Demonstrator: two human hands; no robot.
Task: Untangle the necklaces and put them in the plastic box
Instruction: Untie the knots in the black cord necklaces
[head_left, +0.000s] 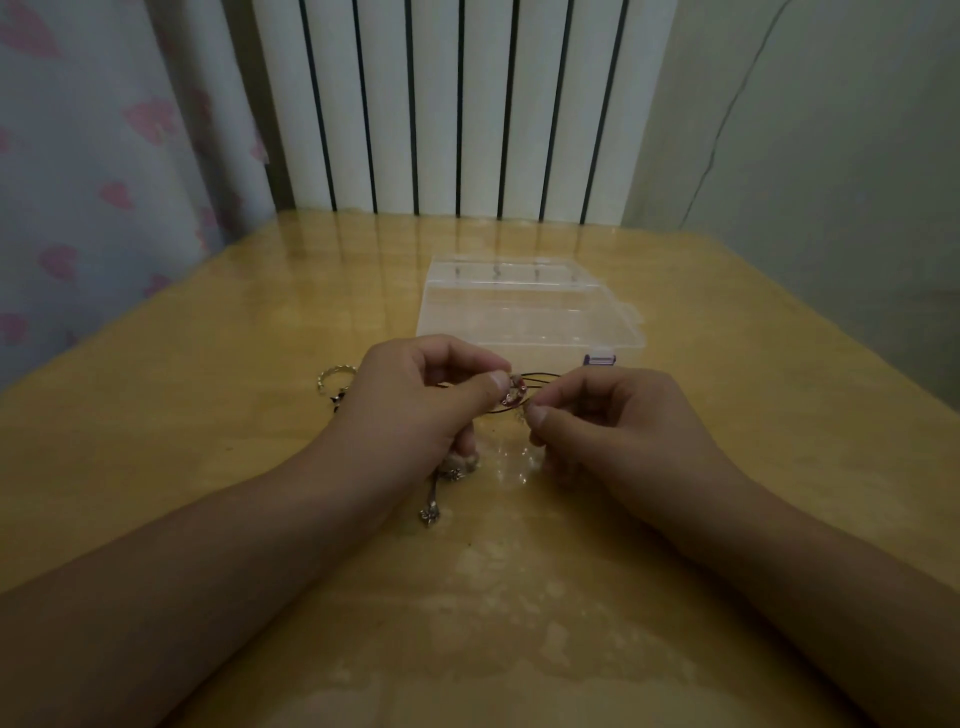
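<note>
A tangle of necklaces hangs just above the wooden table (208, 426) between both hands. My left hand (415, 400) pinches a pinkish pendant (511, 395) with thumb and forefinger. My right hand (618, 421) pinches the thin dark cord (543, 379) close beside it. A silver chain with small charms (431, 512) trails down from under my left hand onto the table. The clear plastic box (524, 306), with a purple latch (600, 359), lies just beyond my hands; I cannot tell if its lid is open.
A silver beaded ring-shaped piece (335, 376) lies on the table left of my left hand. A white radiator (457, 104) stands behind the table, a heart-patterned curtain (104, 156) at left, a wall at right.
</note>
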